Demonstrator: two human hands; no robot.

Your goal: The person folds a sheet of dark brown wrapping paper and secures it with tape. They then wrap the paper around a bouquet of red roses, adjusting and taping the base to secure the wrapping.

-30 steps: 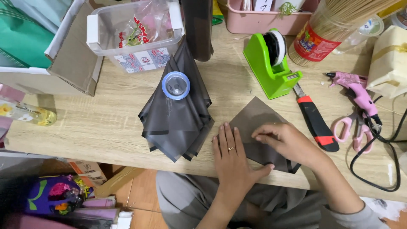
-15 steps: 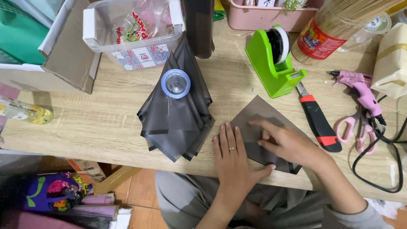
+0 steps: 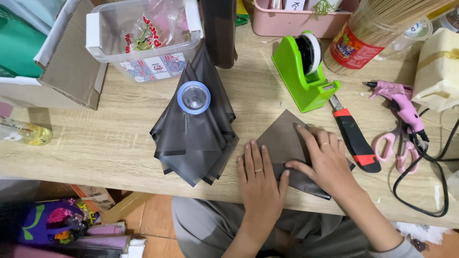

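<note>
Lighting: bright, even, soft, from overhead. Shadows: short and faint, just under the fingers of the left hand (image 3: 258, 180) and right hand (image 3: 325, 160) on the dark sheet (image 3: 282, 141). Glare: mild sheen on the stacked dark sheets (image 3: 193, 138) left of the fingers. Focus: sharp around the fingers. Edges: slight wide-angle bowing.

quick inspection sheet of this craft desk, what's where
surface: light wooden table, lightly littered
job's things: dark grey sheet lying flat
clutter: stack of folded dark sheets under a blue-rimmed lid; green tape dispenser; utility knife; pink scissors; pink glue gun
grippers: left hand and right hand pressing the sheet
cables: black cord looped at right
surroundings: clear plastic tub, cardboard box
</note>
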